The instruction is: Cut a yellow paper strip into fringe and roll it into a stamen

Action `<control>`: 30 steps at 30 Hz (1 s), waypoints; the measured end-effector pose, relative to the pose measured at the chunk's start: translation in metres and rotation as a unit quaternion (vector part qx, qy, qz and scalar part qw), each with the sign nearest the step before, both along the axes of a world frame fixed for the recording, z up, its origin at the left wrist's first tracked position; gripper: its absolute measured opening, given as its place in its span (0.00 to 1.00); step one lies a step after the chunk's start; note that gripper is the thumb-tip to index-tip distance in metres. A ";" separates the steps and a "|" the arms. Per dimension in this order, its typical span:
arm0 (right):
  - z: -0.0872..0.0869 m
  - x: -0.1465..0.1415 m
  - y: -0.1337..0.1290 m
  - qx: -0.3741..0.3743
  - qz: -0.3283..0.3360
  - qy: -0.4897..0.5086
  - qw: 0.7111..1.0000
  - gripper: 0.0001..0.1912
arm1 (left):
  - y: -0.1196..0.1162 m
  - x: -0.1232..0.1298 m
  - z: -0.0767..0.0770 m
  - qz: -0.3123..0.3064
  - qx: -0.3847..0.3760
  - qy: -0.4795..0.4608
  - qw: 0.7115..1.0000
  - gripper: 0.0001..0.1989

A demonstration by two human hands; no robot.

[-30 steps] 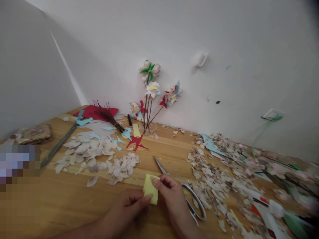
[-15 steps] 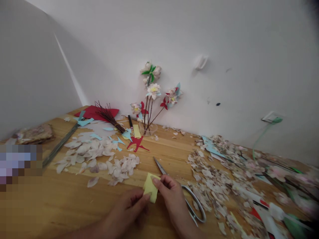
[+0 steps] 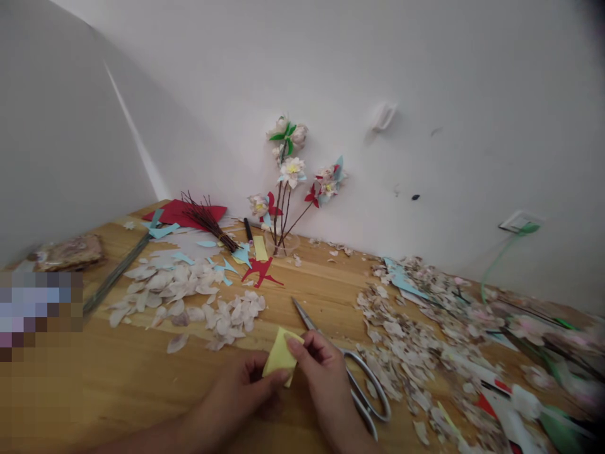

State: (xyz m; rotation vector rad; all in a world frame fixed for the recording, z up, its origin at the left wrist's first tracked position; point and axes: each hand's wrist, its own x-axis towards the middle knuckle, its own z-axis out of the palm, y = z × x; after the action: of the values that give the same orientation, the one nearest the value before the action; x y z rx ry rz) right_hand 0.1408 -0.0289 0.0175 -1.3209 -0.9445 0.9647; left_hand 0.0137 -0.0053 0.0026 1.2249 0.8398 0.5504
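Between both hands is a small folded piece of yellow paper [image 3: 282, 354], held just above the wooden table [image 3: 155, 384]. My left hand [image 3: 250, 381] pinches its lower edge, thumb on top. My right hand [image 3: 322, 366] grips the upper right side between thumb and curled fingers. Silver-handled scissors [image 3: 366, 375] lie beside and partly beneath my right hand, blades pointing away to the upper left. A pile of pale petals [image 3: 231, 320] sits a little beyond my left hand.
Paper-and-petal flowers [image 3: 292, 170] on twigs stand in a clear holder by the wall. Behind the petals lie a twig bundle [image 3: 208, 221], red paper [image 3: 170, 213] and red scraps [image 3: 262, 272]. Loose petals [image 3: 397, 340] and a white-and-red glue gun [image 3: 508, 403] spread along the right.
The yellow paper has turned slightly in my fingers and shows a wider face. My left thumb has slid a little right along its lower edge.
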 end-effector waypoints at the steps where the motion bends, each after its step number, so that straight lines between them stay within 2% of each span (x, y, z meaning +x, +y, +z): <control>1: 0.000 0.000 0.000 0.001 -0.005 -0.002 1.000 0.17 | 0.000 0.001 0.001 0.006 -0.013 0.010 1.000 0.22; 5: 0.000 0.002 0.001 -0.001 -0.010 -0.010 1.000 0.17 | 0.000 0.002 0.003 0.021 -0.024 0.021 0.999 0.22; 12: -0.001 0.000 0.000 -0.005 -0.003 -0.008 1.000 0.17 | 0.000 0.000 -0.001 -0.003 -0.018 -0.015 1.000 0.21; 20: 0.001 -0.001 -0.002 0.008 -0.009 -0.014 1.000 0.18 | 0.001 0.000 0.001 -0.008 -0.035 -0.005 0.999 0.21; 25: -0.001 0.005 0.001 0.016 -0.027 0.020 0.999 0.18 | 0.000 0.000 0.000 0.024 -0.069 -0.026 0.997 0.22; 30: -0.006 0.009 0.003 0.024 -0.023 0.036 0.999 0.17 | -0.001 -0.003 0.003 0.034 -0.070 -0.031 0.996 0.22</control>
State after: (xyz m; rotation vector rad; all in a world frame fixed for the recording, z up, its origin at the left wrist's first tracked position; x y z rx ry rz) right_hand 0.1496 -0.0256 0.0117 -1.2537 -0.8745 0.9424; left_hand 0.0110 -0.0067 0.0056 1.0494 0.8551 0.5728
